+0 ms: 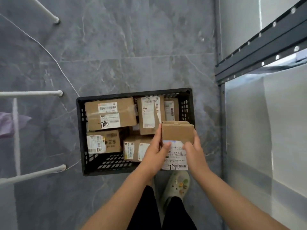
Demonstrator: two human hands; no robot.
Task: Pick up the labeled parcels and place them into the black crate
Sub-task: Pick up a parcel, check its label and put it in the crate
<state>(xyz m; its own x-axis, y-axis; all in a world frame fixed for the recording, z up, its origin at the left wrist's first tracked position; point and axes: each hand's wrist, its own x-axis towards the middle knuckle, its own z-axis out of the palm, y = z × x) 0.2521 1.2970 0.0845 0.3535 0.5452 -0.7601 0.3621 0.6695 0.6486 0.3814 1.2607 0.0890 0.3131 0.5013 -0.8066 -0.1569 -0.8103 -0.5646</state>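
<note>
A black slatted crate (81, 130) stands on the grey floor below me, holding several brown cardboard parcels with white labels, one marked 786 (110, 113). Both my hands hold a small cardboard parcel (177, 131) with a large white label above the crate's near right corner. My left hand (156, 150) grips its left side, thumb on the label. My right hand (194, 150) grips its right side. The parcel hides that corner of the crate.
A grey metal shelf rack (259, 52) with white boards stands close on the right. White tube legs (33, 93) and a thin cord lie on the left. My foot in a pale green clog (177, 185) is just behind the crate.
</note>
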